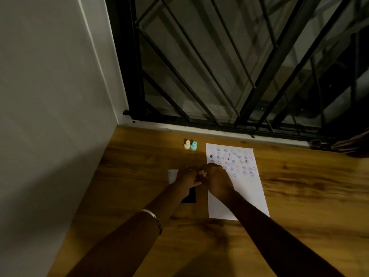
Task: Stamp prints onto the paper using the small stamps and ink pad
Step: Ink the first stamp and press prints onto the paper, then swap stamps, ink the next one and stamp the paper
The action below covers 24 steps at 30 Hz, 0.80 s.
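Observation:
A white paper sheet (pixel 247 192) lies on the wooden table, its upper half covered with several purple and blue prints. My right hand (pixel 216 179) and my left hand (pixel 188 178) meet just left of the sheet, both closed around a small pink stamp (pixel 203 173) that peeks out between the fingers. Below my left hand lies the dark ink pad (pixel 189 196), partly hidden by the wrist. A white lid or card (pixel 173 175) shows to its upper left. A cream stamp (pixel 187 144) and a teal stamp (pixel 193 145) stand upright beyond the hands.
The wooden table (pixel 299 186) meets a white wall (pixel 50 96) on the left and a window with a black metal grille (pixel 219 66) at the back. Another person's hand (pixel 351 145) rests at the far right edge.

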Available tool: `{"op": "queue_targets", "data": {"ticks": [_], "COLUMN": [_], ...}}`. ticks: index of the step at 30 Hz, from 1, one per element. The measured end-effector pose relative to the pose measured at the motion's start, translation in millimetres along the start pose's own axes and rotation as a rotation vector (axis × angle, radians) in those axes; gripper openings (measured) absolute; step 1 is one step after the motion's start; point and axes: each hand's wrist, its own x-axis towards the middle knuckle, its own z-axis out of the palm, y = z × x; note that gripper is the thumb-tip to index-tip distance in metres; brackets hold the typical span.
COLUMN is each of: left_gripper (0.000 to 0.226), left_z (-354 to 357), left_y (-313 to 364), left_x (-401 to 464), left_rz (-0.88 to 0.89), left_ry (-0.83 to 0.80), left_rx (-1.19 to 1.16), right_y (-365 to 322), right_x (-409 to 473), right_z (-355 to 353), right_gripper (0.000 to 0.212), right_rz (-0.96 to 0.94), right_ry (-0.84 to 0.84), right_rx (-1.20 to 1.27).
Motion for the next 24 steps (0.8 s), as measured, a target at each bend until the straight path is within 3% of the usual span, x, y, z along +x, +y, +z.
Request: {"op": "queue_targets", "data": {"ticks": [5, 11, 16, 24], "left_gripper": [0.041, 0.017, 0.021, 0.020], "left_z": [0, -21, -38, -39], "left_y": [7, 13, 25, 29], "left_x": [20, 46, 62, 78], "left_rz": [0.040, 0.390, 0.574, 0.702], "left_ry": [-0.015, 0.154, 0.288, 0.318], "left_rx": [0.036, 0.296, 0.577, 0.622], "right_y": [2, 8, 13, 19], "right_x": [27, 69, 102, 128], "right_z": [-6, -10, -8, -1], "right_gripper": [0.018, 0.020, 0.030, 0.027], "right_rz": [0.036, 0.049, 0.059, 0.080], "right_ry": [-0.014, -0.018, -0.046, -0.088], "right_rx": [-0.021, -0.056, -0.076, -0.101]}}
